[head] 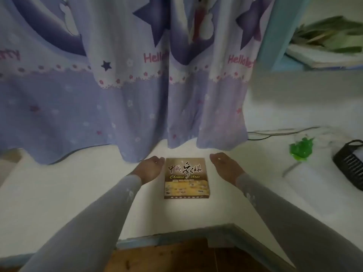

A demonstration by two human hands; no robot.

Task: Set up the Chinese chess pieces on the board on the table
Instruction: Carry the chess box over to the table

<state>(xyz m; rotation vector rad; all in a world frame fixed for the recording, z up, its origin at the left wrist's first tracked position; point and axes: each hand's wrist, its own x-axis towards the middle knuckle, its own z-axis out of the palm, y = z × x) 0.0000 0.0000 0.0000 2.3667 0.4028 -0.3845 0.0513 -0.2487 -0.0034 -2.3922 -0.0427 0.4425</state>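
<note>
1. The fingers (160, 160) of the left hand (150, 168) are being held loosely curled and are holding nothing; those of the right hand (225, 165) are likewise being kept relaxed and empty, one hand at each side of the Chinese chess box (186, 178).
2. The box is lying flat and closed on the white worktop (59, 193), just in front of the hanging curtain (117, 105) — no board and no pieces are being shown outside it.
3. The left hand is being held just beside the box's left edge; the right is being kept a little apart from the right edge. Contact cannot be told.
4. A likely risk: if the box is being lifted unevenly or opened tilted, loose pieces may be spilled and rolled toward the worktop's near edge.
5. The curtain hem is hanging close behind — it may be snagged when the lid is being raised.
6. The green object (300, 149) and black basket (351, 163) are well apart, so little trouble is being expected there.
</note>
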